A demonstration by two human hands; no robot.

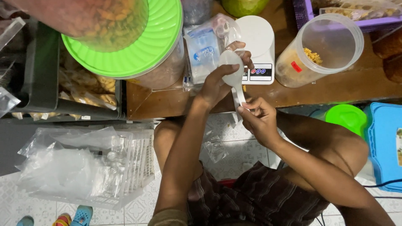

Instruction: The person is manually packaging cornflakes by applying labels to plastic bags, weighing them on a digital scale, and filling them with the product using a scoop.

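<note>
My left hand (pixel 217 83) grips the bowl end of a white plastic scoop (pixel 233 73), just in front of a white digital scale (pixel 257 37) on the wooden table (pixel 335 88). My right hand (pixel 259 117) pinches the scoop's handle lower down, near the table's front edge. A clear plastic bag (pixel 205 46) with blue print lies on the table behind my left hand, partly over the scale's left side.
A clear round tub (pixel 320 50) with yellow snack bits stands open right of the scale. A big jar with a green lid (pixel 130 42) sits at left. A white basket of plastic bags (pixel 83 167) rests on the tiled floor. A green lid (pixel 347 117) and blue stool (pixel 385 142) are at right.
</note>
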